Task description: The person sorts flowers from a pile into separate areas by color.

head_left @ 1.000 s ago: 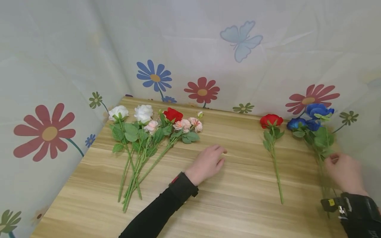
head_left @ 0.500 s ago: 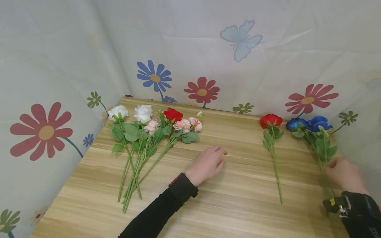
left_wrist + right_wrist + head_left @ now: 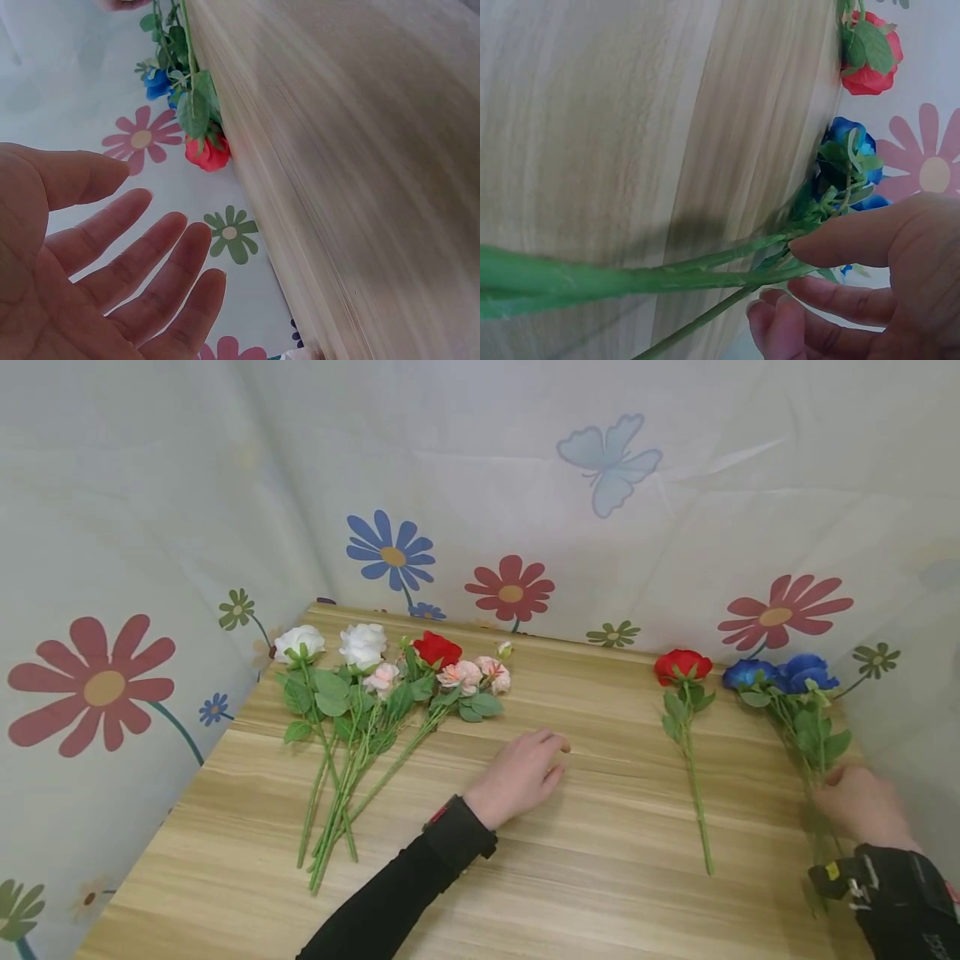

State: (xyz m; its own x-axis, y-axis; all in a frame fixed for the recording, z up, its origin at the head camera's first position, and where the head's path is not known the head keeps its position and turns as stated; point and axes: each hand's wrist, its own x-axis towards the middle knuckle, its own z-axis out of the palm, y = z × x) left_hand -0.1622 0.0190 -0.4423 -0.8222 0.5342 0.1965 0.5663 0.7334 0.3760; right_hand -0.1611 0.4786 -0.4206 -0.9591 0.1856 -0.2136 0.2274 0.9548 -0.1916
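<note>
- One blue rose (image 3: 808, 673) has come down close to the other blue bloom (image 3: 748, 674), and the right hand (image 3: 862, 806) sits lower too. What's its grip?
- Thumb and finger pinch a green stem (image 3: 697, 280) near the desk's (image 3: 600, 835) right edge; I can't tell whether they have every blue stem. Both blooms are at the back right corner
- And the left hand (image 3: 517, 777)?
- Loose-fingered, holding nothing, over the middle of the desk, between the mixed bunch (image 3: 356, 702) toward the left edge and the lone red rose (image 3: 682, 668) near the back edge
- Which step, then?
- Laying blue beside blue, I'd judge, nearly finished
- Next move?
- Probably easing the pinch and lifting straight up, so no leaf snags and drags a neighbouring stem
</note>
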